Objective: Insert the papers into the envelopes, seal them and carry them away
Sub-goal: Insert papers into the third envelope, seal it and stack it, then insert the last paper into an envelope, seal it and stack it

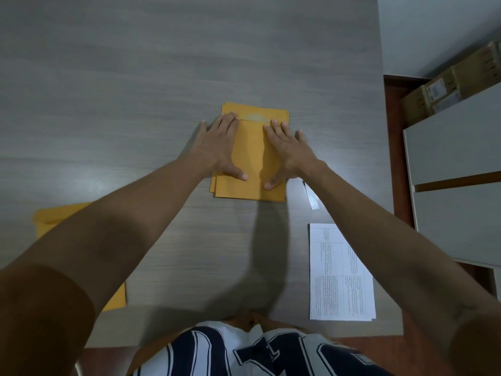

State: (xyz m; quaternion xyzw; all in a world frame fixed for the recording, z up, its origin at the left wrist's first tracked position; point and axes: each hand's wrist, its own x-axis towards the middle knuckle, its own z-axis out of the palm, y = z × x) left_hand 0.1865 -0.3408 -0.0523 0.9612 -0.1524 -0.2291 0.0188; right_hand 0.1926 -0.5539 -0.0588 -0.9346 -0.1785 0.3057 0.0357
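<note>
Head view — yellow-brown envelope stack point(250, 164), flap folded; hands flat.

Worktop point(135, 77): grey wood-grain laminate, smooth, matt w/ faint sheen where light hits. Envelopes point(250, 153): yellow-brown kraft paper, matt, smooth; paler, slightly shiny patch on top flap point(256, 116). Papers point(339, 280): white printed sheets, matt. Strip point(311, 199): thin, whitish, a bit glossy. Boxes point(444, 88): brown cardboard, dull. Cabinet point(455, 147): flat grey panels, matt. Shirt point(244, 354): printed cloth.
</note>
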